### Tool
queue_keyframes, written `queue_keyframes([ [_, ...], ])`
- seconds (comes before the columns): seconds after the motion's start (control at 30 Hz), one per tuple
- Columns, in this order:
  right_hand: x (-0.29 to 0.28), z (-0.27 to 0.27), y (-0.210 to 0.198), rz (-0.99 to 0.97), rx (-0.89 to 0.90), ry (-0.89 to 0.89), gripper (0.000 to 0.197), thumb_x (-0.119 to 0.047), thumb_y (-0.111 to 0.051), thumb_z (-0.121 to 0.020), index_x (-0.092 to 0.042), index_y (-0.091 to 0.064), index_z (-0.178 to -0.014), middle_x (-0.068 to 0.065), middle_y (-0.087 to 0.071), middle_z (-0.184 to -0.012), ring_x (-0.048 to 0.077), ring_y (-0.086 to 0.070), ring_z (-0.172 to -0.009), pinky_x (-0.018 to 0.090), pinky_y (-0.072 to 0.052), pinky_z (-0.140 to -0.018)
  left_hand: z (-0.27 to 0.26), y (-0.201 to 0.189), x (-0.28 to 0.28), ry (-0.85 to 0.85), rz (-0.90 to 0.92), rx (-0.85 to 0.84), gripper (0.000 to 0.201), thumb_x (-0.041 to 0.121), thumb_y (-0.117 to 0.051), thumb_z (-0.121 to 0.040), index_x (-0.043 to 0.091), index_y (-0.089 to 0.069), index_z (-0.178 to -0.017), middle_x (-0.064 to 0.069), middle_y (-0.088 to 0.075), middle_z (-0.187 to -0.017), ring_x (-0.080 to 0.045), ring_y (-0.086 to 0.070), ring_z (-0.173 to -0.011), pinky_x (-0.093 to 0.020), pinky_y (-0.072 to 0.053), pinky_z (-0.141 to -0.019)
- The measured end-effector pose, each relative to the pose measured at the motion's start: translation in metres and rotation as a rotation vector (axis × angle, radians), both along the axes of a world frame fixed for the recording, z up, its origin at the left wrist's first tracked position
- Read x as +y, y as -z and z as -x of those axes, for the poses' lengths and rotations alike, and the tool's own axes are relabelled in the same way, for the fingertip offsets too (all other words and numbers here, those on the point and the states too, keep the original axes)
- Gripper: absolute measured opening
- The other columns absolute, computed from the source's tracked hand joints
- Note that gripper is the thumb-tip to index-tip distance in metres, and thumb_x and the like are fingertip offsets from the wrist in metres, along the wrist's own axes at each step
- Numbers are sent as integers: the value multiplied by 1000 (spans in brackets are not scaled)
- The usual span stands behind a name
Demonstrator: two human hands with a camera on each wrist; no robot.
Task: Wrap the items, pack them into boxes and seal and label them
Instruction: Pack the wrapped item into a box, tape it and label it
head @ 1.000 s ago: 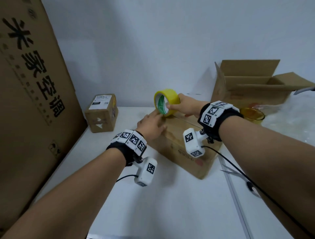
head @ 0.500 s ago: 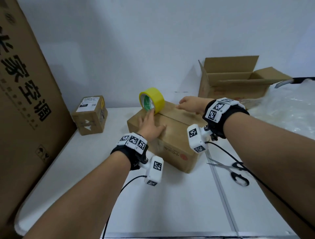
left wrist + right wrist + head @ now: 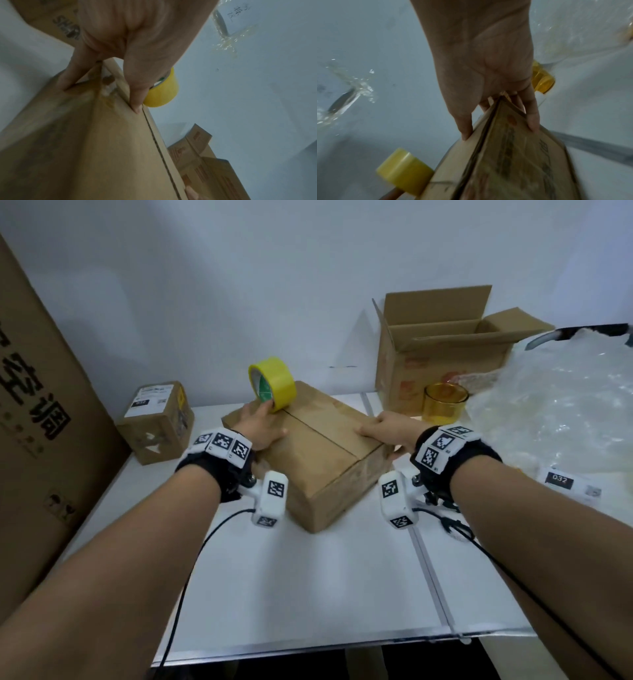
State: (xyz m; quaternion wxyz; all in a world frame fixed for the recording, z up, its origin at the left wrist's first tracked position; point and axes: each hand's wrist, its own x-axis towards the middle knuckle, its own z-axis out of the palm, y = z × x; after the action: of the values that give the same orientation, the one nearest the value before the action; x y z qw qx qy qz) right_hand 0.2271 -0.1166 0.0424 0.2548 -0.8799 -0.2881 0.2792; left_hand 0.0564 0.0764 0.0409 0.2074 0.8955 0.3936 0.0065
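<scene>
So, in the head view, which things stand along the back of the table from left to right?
small labelled box → yellow tape roll on the closed box → open cardboard box → amber glass → clear plastic wrap

Soft even indoor light, faint shadows on wall, wide-angle bending at edges, wrist views dim, motion-blurred
</scene>
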Motion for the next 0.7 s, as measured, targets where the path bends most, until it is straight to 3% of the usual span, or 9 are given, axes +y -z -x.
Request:
queue_keyframes([
  [0.13,16,33,0,102,-87,-164,81,-68,-49,-87,-8,-41,-141,10,-50,-138,29,-52,-121,40,-45,-100,5,-1,29,-9,-39,71,76,24,-52,-98,27,-4,-157,-14,-5,-163,-35,-19,-148,-45,-21,-119],
  [0.2,23,48,-5,182,-138,-232,87,-72,-43,-87,-5,-38,-143,12,-49,-140,30,-50,-124,36,-40,-98,9,3,35,-31,-4,43,76,13,-48,-96,31,-4,-156,-8,-5,-164,-34,-21,-147,-45,-23,-119],
  [0.3,33,61,-11,181,-210,-261,78,-62,-45,-93,-7,-30,-148,15,-39,-147,33,-43,-131,41,-38,-104,16,5,40,-12,6,52,78,12,-46,-95,36,-2,-155,-4,-1,-165,-33,-21,-147,-44,-26,-117],
  [0.4,44,74,-15,73,-224,-323,76,-44,-51,-96,-22,-8,-155,15,-14,-158,37,-31,-139,50,-30,-112,17,3,39,-7,24,78,78,14,-45,-97,38,2,-155,-4,4,-165,-34,-19,-148,-45,-23,-119],
  [0.47,49,83,-12,86,-272,-413,67,-42,-47,-99,-28,-12,-154,12,-7,-160,35,-25,-143,51,-25,-115,16,4,40,-18,32,69,79,15,-45,-96,40,1,-154,-4,3,-165,-35,-16,-149,-47,-20,-120],
  [0.57,52,88,-5,123,-367,-467,53,-40,-38,-103,-29,-23,-153,12,-12,-160,34,-23,-144,52,-18,-116,15,4,38,-26,44,61,77,15,-43,-96,41,1,-154,-12,-13,-163,-36,-28,-144,-45,-24,-118],
  [0.7,52,87,-10,134,-357,-491,53,-39,-40,-102,-29,-26,-152,10,-13,-160,31,-21,-145,49,-16,-118,13,2,34,-40,52,42,70,16,-37,-99,39,-1,-155,-25,-36,-149,-38,-46,-128,-41,-33,-112],
])
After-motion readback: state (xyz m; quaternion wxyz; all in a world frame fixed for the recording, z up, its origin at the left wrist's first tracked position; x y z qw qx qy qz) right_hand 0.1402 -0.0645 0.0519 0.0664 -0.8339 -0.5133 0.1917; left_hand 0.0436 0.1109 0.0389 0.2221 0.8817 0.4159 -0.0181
